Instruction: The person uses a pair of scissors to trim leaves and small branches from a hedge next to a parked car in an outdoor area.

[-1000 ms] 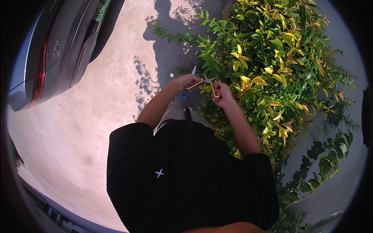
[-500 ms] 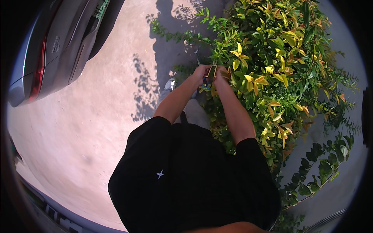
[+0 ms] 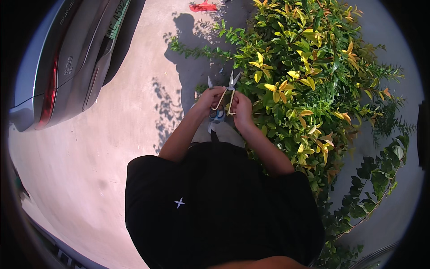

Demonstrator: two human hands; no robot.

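Fingers (image 3: pixel 218 91), curled closed, are gripping yellow-handled scissors (image 3: pixel 231 87), left hand (image 3: pixel 208 98) also holding blue scissors (image 3: pixel 212 114), handles (image 3: pixel 231 107) now spreading wider, apparently readying blades (image 3: pixel 232 80).

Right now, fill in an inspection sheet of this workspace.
Surface: pale paved ground, partly shadowed.
Job's things: yellow-handled scissors, blades spread; blue-handled scissors, rings below the left hand.
Clutter: red object at the top edge, kind unclear.
Hands: left grips one yellow handle and, apparently, the blue-handled scissors; right hand grips the other yellow handle.
Cables: thin curved strands lower right, possibly cables.
Surroundings: grey car left, leafy shrub right.
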